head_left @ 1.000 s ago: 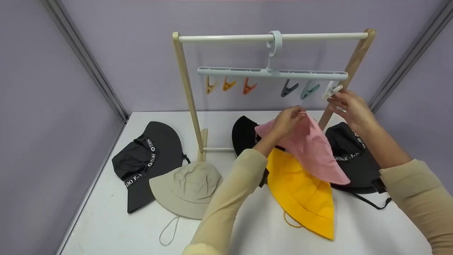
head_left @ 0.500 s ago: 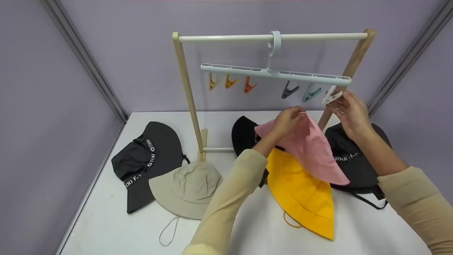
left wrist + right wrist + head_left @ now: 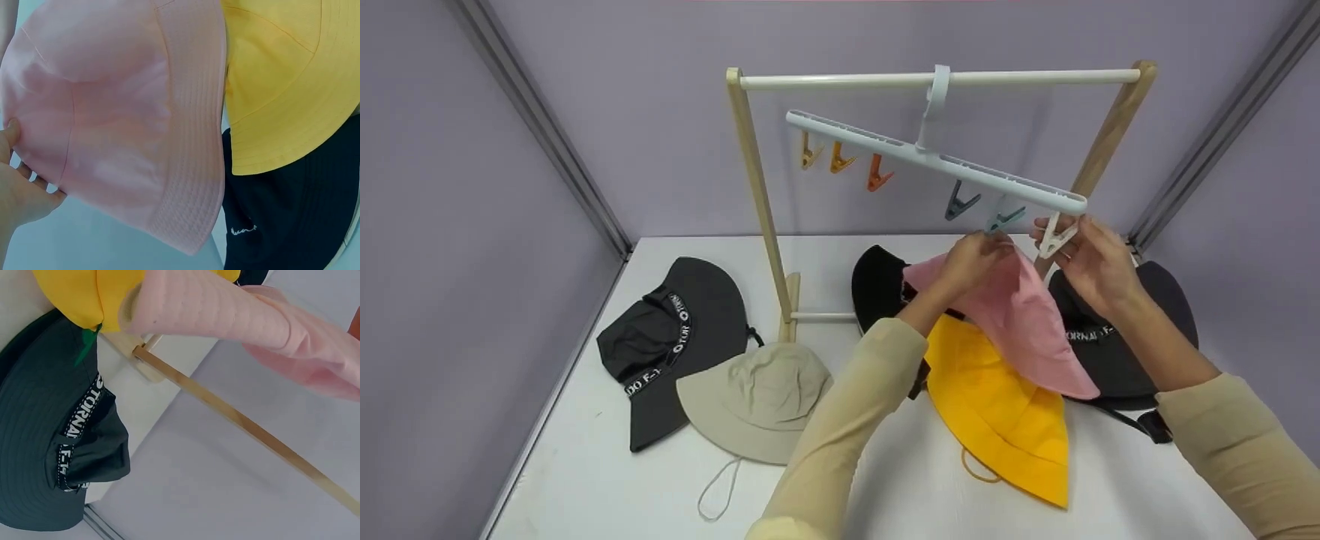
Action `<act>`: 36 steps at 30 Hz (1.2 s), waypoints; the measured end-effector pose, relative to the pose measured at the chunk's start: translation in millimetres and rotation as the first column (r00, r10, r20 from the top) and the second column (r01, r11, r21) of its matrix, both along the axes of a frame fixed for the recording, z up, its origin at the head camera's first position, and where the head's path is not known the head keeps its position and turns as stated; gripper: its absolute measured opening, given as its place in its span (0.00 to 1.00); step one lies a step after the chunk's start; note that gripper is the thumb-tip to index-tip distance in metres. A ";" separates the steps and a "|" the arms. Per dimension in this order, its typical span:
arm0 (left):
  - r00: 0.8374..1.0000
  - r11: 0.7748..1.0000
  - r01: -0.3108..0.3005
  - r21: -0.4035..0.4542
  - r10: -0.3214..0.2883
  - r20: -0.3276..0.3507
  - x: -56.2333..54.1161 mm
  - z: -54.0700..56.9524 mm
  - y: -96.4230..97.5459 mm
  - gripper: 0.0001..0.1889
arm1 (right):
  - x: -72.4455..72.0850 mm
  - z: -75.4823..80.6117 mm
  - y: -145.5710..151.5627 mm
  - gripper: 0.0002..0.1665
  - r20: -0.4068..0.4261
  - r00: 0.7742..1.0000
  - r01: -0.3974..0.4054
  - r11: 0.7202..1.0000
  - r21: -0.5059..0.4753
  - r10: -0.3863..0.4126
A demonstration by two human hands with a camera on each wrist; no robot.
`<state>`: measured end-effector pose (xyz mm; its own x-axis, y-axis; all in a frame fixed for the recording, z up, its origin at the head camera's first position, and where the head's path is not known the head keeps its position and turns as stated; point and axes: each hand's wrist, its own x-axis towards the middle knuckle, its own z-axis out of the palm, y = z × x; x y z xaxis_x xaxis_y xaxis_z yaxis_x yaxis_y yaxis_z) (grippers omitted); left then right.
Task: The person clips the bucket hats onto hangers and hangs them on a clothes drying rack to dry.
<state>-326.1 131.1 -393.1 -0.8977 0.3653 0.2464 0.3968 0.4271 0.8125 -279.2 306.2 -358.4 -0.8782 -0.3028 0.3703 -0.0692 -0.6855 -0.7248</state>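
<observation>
In the head view my left hand (image 3: 969, 264) pinches a pink bucket hat (image 3: 1031, 322) by its crown and holds it up over the yellow hat (image 3: 997, 420). The left wrist view shows the thumb (image 3: 12, 133) on one side of the pink fabric, with fingers beneath. My right hand (image 3: 1099, 270) grips the white clothespin (image 3: 1056, 237) at the right end of a pale blue clip hanger (image 3: 877, 142). That hanger tilts down to the right. The pink hat hangs just left of and below the white clothespin. A teal clothespin (image 3: 1005, 219) overlaps the left fingertips in this view.
The hanger hooks on the white rail of a wooden rack (image 3: 754, 172). Other clothespins, such as an orange one (image 3: 877, 174), dangle from it. On the white table (image 3: 607, 487) lie a dark cap (image 3: 682, 337), a beige hat (image 3: 769, 397) and more black hats (image 3: 1099, 352).
My right hand has drawn the white clothespin down and left, tipping the hanger's right end lower and its left end higher. My left hand and the pink hat have barely moved.
</observation>
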 end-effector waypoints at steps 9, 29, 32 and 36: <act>0.997 0.997 0.079 0.022 -0.080 0.023 1.4 -1.5 -0.1 0.11 | 0.0 2.5 4.7 0.21 -0.137 0.918 -0.353 0.925 0.140 0.371; 0.987 0.987 0.145 -0.067 -0.149 -0.060 5.0 -1.1 0.1 0.13 | 2.3 27.5 5.9 0.19 -0.223 0.867 -0.274 0.802 0.531 0.445; 0.984 0.986 0.149 -0.075 -0.155 -0.091 3.8 -1.1 0.1 0.12 | 2.4 26.9 6.3 0.18 -0.249 0.879 -0.226 0.815 0.533 0.406; 0.988 0.989 0.135 -0.060 -0.139 -0.062 2.6 -1.4 1.9 0.11 | 1.7 26.1 4.8 0.19 -0.275 0.879 -0.226 0.849 0.478 0.389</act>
